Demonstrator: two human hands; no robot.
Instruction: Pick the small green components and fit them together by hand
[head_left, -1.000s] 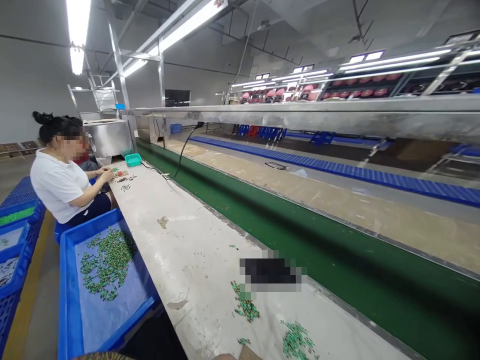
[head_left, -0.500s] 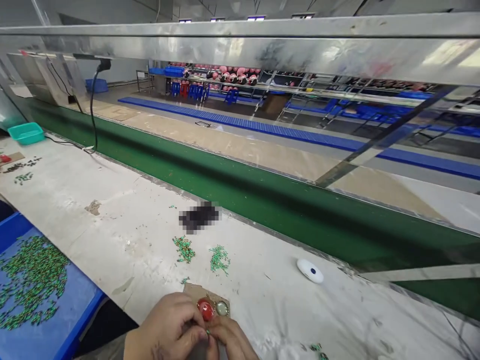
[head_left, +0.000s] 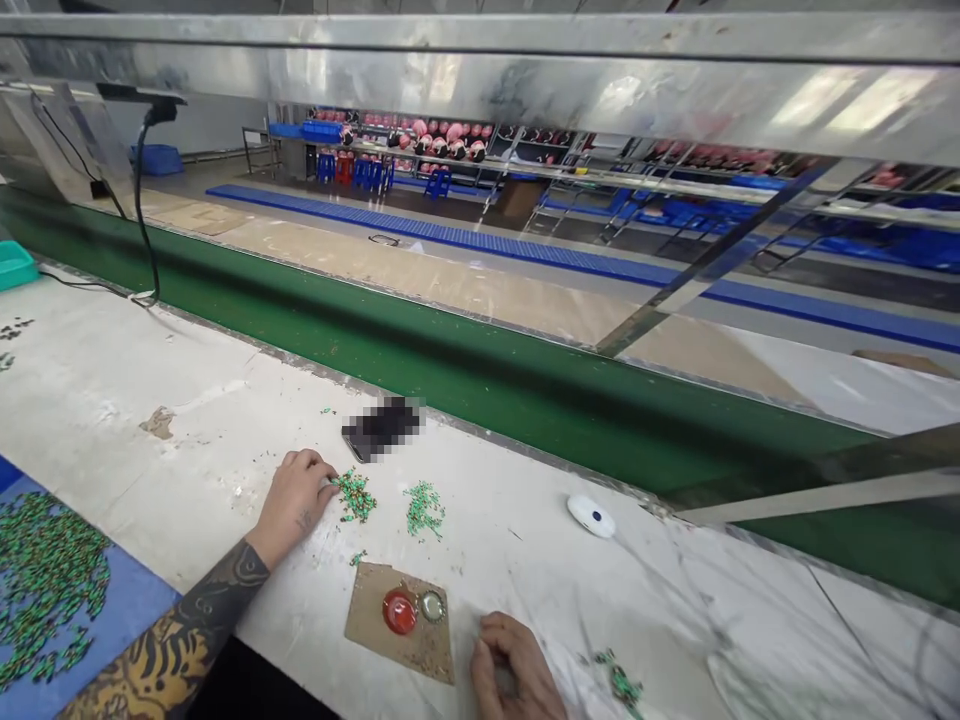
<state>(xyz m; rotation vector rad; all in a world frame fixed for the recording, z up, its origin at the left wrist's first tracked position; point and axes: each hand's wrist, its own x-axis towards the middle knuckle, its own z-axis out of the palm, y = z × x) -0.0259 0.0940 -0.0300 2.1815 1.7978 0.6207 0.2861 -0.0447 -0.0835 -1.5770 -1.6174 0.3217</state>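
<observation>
My left hand [head_left: 298, 500] rests on the white table with its fingers closed at the left edge of a pile of small green-and-brown pieces [head_left: 355, 497]. What its fingertips pinch, if anything, is too small to make out. To the right lies a lighter green pile [head_left: 424, 509]. My right hand [head_left: 519, 668] is curled on the table at the bottom, thumb near the index finger; its contents are hidden. Between the hands lies a brown cardboard piece [head_left: 367, 625], bearing a round red dish [head_left: 400, 611] and a small round metal-rimmed cap [head_left: 433, 605].
A blue tray [head_left: 142, 590] of green pieces is at lower left. Beyond the piles lie a partly blurred phone [head_left: 360, 446] and a white oval device [head_left: 591, 516]. A green conveyor belt [head_left: 337, 330] runs behind; more pieces [head_left: 619, 680] lie at lower right.
My hands were together over the cardboard around a small green piece. The left has moved up and left to the pile; the right has moved right, uncovering the cardboard. The view has shifted slightly.
</observation>
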